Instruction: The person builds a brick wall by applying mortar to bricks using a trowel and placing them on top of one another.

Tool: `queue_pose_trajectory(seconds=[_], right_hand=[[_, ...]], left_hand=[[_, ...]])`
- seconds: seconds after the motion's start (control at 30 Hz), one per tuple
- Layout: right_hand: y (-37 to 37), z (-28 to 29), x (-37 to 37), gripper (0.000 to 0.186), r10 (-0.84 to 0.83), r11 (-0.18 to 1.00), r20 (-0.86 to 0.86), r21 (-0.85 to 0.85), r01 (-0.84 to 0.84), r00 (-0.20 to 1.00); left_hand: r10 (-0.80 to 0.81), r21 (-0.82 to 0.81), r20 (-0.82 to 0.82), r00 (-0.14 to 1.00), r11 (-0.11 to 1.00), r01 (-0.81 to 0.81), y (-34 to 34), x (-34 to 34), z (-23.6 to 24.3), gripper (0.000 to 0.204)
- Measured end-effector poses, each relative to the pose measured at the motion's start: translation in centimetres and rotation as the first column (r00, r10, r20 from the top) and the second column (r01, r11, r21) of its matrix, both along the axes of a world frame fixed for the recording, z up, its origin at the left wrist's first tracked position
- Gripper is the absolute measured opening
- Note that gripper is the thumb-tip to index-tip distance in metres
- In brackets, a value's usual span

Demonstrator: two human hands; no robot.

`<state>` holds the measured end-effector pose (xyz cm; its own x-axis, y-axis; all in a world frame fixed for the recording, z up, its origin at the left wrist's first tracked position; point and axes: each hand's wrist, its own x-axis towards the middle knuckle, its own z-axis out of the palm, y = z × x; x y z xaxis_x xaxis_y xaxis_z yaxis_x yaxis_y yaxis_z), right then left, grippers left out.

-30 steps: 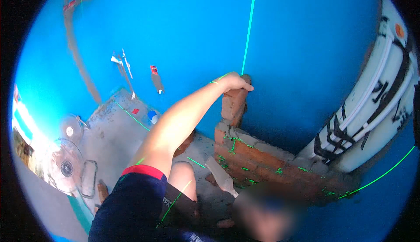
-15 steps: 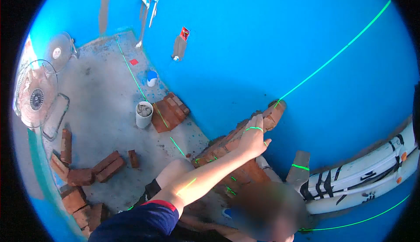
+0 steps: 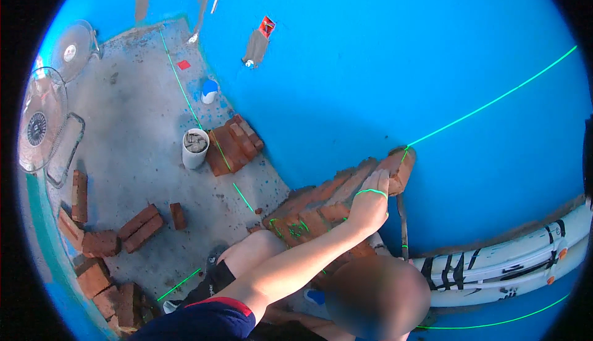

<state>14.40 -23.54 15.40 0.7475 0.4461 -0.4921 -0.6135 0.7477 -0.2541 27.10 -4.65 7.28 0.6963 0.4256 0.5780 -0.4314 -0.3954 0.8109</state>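
My left hand [image 3: 370, 206] reaches across with its fingers closed over a brick [image 3: 403, 173] at the far right end of a low brick wall [image 3: 315, 199]. A green laser line crosses that hand and the end brick. Just right of the hand, a trowel blade [image 3: 403, 227] stands nearly edge-on; its handle is hidden. A blurred patch in the lower middle covers whatever holds the trowel, and the fingers of my right hand do not show. Mortar lies along the wall's back edge, against the blue wall [image 3: 327, 112].
Stacked bricks [image 3: 238, 146] and a white bucket of mortar [image 3: 196, 149] stand behind the wall. Loose bricks [image 3: 142, 227] lie at left, near two fans [image 3: 38, 128]. White tubes [image 3: 506, 264] with black markings lie at right. My bent knee [image 3: 256, 248] shows beside the left arm.
The view has shifted a little. My left hand has stayed at the wall's end, its fingers now bent lower over the brick. The trowel has turned from flat to edge-on.
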Motion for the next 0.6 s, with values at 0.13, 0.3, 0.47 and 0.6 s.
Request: queue_pose_trajectory(seconds=[0.13,0.3,0.47,0.6], right_hand=[[0.3,-1.1,0.6,0.031,0.109,0.983,0.07,0.144,-0.118,0.992],[1.4,-0.7,-0.4,0.036,0.049,0.991,0.137,-0.131,-0.031,0.989],[3.7,1.5,-2.6,0.032,0.165,0.477,0.353,-0.846,0.239,0.921],[5.2,3.9,-2.3,0.033,0.306,0.097,0.526,-0.846,0.524,0.793]], left_hand=[[-0.017,-0.003,-0.003,1.0,1.0,0.017,0.1,0.2,0.0,0.071],[0.014,-0.016,0.018,1.0,1.0,-0.014,0.2,0.3,-0.1,0.068],[0.01,0.016,0.008,1.0,1.0,-0.01,-0.1,0.4,-0.5,0.062],[0.006,0.028,-0.013,1.0,1.0,-0.006,0.1,0.2,-0.2,0.057]])
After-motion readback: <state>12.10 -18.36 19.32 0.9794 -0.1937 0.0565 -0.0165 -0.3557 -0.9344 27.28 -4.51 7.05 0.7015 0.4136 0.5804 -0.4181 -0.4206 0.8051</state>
